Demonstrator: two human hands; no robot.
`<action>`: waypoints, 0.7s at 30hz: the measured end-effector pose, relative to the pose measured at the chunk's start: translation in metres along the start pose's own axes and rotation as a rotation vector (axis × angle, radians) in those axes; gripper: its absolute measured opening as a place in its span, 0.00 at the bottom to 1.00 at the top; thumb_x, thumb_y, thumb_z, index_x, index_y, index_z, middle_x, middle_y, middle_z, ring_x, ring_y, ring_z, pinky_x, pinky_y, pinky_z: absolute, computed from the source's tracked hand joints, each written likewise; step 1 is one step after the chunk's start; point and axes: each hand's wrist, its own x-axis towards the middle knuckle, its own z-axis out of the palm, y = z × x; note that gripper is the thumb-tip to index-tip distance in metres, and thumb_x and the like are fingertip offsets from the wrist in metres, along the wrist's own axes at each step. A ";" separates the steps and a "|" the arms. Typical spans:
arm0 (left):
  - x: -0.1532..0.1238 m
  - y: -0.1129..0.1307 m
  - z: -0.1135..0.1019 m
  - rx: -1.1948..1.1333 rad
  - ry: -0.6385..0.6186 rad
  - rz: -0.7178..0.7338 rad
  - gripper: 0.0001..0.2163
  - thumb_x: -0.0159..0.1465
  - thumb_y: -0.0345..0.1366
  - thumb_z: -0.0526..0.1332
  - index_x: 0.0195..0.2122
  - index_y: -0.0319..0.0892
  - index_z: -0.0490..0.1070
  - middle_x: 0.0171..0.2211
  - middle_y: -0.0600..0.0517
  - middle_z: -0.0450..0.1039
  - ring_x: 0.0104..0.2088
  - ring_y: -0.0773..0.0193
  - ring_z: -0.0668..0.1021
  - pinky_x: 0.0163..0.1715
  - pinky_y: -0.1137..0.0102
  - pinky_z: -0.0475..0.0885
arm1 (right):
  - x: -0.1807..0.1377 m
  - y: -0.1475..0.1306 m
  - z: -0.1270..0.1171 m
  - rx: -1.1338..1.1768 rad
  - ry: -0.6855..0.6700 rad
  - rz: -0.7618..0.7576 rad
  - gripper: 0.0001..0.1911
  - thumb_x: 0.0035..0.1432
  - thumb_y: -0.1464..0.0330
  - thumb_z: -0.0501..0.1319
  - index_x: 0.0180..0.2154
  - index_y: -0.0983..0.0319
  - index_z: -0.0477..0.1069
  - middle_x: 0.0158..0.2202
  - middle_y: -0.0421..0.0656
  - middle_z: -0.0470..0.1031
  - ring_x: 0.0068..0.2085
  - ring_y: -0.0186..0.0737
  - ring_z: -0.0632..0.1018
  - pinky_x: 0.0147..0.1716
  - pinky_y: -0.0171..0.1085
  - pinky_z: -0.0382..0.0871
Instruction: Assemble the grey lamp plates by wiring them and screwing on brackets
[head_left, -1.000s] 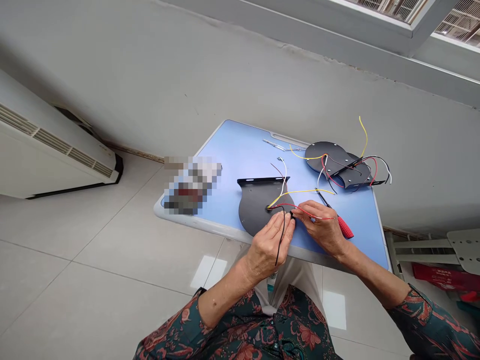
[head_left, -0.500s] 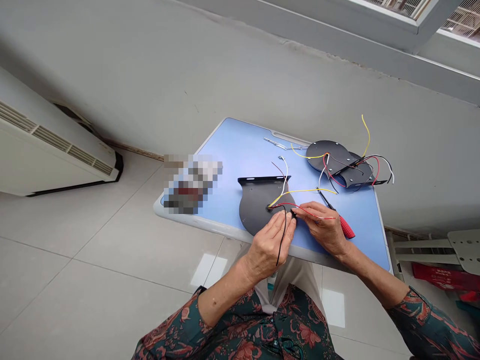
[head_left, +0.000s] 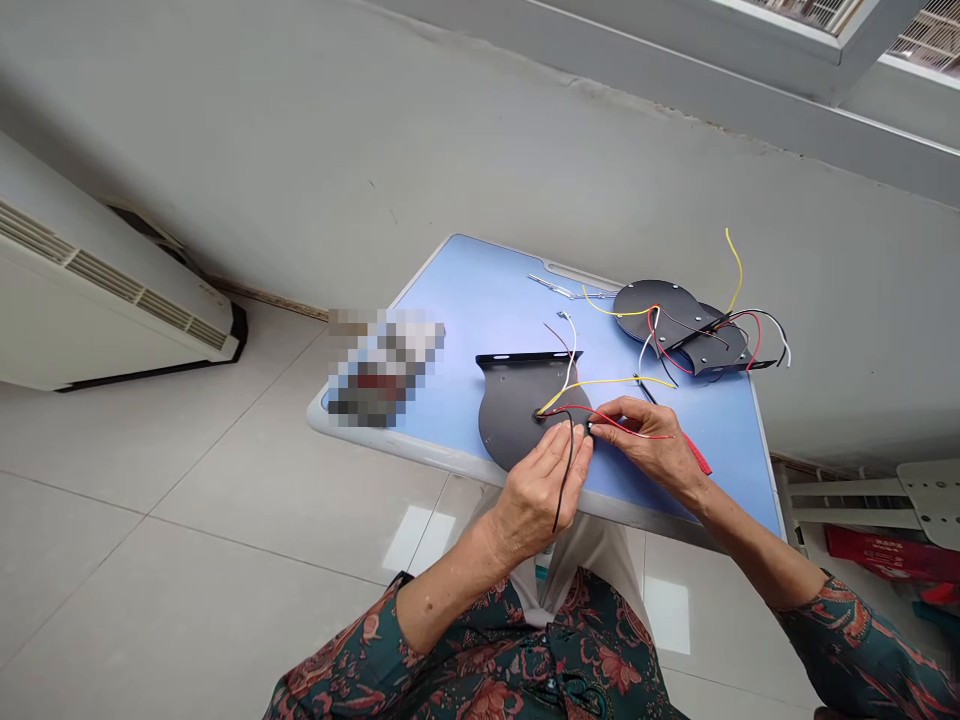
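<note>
A dark grey round metal plate (head_left: 510, 405) with a bent, slotted flange lies near the table's front edge. Yellow, white, red and black wires come out of a hole in its middle. My left hand (head_left: 541, 480) is closed on the plate's near right edge, the black wire lying across its fingers. At that same edge, my right hand (head_left: 652, 440) pinches something small, mostly hidden by the fingertips. The red wire (head_left: 585, 408) passes over the right fingers. Just beyond that hand lies a tool with a red handle (head_left: 699, 457) and black shaft, partly covered.
Two similar wired plates (head_left: 649, 300) overlap at the back right of the blue table (head_left: 450, 400). Thin metal rods (head_left: 551, 287) lie near the back edge. A pixelated patch (head_left: 386, 375) covers the table's left end. Wall and window frame stand behind.
My right hand has shifted slightly at the plate's edge, its fingertips now a little more apart from the left ones. The red-handled tool is more covered. My left hand and the plate stay put.
</note>
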 end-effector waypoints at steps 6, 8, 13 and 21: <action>0.000 -0.001 -0.001 -0.003 -0.008 0.006 0.21 0.66 0.20 0.50 0.58 0.21 0.70 0.57 0.30 0.74 0.69 0.42 0.61 0.62 0.54 0.74 | 0.000 -0.003 -0.002 -0.138 0.016 -0.110 0.05 0.59 0.66 0.68 0.31 0.59 0.79 0.30 0.39 0.80 0.31 0.34 0.75 0.32 0.34 0.67; -0.001 -0.001 0.000 -0.016 -0.011 0.001 0.21 0.66 0.20 0.50 0.59 0.21 0.69 0.58 0.30 0.73 0.70 0.43 0.60 0.63 0.53 0.73 | 0.001 -0.006 -0.003 -0.189 0.005 -0.156 0.06 0.59 0.67 0.68 0.30 0.60 0.78 0.28 0.38 0.79 0.28 0.33 0.74 0.31 0.34 0.66; -0.002 0.000 0.002 -0.051 -0.007 -0.015 0.23 0.66 0.20 0.49 0.61 0.21 0.66 0.60 0.29 0.71 0.71 0.44 0.57 0.64 0.52 0.71 | 0.005 -0.016 -0.004 -0.271 -0.023 -0.176 0.07 0.57 0.71 0.68 0.26 0.60 0.75 0.26 0.36 0.78 0.26 0.31 0.71 0.27 0.32 0.62; 0.000 0.000 0.001 -0.034 0.001 -0.007 0.21 0.65 0.19 0.50 0.58 0.20 0.69 0.57 0.28 0.73 0.71 0.43 0.56 0.64 0.53 0.71 | 0.002 -0.014 0.003 -0.379 0.023 -0.191 0.10 0.58 0.72 0.66 0.26 0.60 0.71 0.26 0.38 0.76 0.27 0.33 0.72 0.30 0.34 0.63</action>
